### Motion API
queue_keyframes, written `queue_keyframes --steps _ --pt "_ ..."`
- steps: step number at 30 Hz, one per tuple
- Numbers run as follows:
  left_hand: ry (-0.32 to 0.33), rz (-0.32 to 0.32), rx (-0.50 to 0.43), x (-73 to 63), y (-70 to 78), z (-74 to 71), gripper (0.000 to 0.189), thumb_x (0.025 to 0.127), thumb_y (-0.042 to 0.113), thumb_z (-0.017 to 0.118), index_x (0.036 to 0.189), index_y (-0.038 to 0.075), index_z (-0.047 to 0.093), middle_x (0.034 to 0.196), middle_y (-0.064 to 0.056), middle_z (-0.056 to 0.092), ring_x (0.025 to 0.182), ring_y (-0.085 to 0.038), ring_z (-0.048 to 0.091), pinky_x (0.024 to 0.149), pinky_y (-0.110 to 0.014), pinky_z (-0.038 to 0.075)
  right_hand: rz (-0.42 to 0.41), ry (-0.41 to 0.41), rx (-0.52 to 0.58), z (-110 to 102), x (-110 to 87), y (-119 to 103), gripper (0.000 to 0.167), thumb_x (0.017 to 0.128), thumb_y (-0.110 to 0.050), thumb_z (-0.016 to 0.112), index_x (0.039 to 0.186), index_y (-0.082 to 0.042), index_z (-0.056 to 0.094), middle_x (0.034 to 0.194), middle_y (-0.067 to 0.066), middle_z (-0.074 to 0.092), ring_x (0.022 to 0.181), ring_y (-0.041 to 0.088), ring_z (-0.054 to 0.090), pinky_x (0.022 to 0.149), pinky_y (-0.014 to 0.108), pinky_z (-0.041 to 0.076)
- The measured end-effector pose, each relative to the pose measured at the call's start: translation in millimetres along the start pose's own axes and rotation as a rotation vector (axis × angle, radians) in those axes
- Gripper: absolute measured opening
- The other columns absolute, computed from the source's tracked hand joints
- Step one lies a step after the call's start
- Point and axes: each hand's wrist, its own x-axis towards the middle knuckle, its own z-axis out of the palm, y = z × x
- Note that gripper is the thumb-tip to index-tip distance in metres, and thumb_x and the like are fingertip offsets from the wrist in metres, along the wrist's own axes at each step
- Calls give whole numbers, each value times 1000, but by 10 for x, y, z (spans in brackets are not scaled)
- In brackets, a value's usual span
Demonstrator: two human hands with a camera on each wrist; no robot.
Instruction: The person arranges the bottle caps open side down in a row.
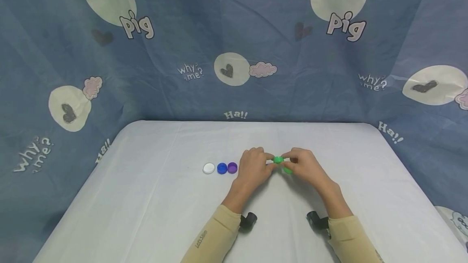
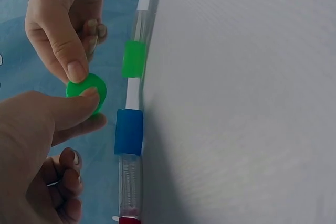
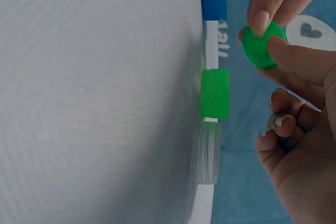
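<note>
Both hands meet over a round green bottle cap (image 1: 278, 160), held up above the white table. My left hand (image 1: 254, 167) pinches its left side between thumb and fingers; my right hand (image 1: 303, 165) pinches the opposite side the same way. In the left wrist view the held cap (image 2: 100, 97) shows its flat round face beside both thumbs. A second green cap (image 3: 215, 94) sits on the table below the right hand. Beside it stands a blue cap (image 2: 129, 131), mostly hidden by the left hand in the head view.
Left of the hands, a white cap (image 1: 209, 168), another blue cap (image 1: 222, 168) and a purple cap (image 1: 232, 168) lie in a row. Clear ridged caps (image 2: 130, 182) and a red one (image 2: 129, 220) show low in the left wrist view. A blue printed cloth (image 1: 234, 100) hangs behind the table.
</note>
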Motion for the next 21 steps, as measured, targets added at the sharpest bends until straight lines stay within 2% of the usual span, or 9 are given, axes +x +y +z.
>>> queue_keyframes --steps 6,13,16,21 --pt "-4 14 -10 -7 -4 -8 32 84 47 75 109 28 78 80 5 65 68 -11 50 65 -26 37 28 -9 56 -9 -8 11 21 86 -19 75 103 -7 77 73 1 57 68 15 47 61 28 42" --pt "30 65 -5 4 -10 3 37 80 50 77 111 30 77 78 6 63 67 -11 49 64 -25 35 86 -48 155 -40 -29 26 19 93 -27 67 98 -13 78 94 1 73 91 18 67 83 39 53" --pt "61 95 1 10 -8 6 37 79 50 78 111 31 76 76 7 62 66 -10 48 63 -26 36 106 -54 161 -54 -34 28 22 94 -29 64 96 -13 78 96 3 75 94 21 68 85 42 54" --pt "91 127 5 18 2 6 37 79 50 79 111 33 76 73 8 60 62 -8 46 60 -25 39 135 -63 164 -73 -34 21 25 96 -32 63 95 -12 78 95 4 75 93 20 67 84 40 53"
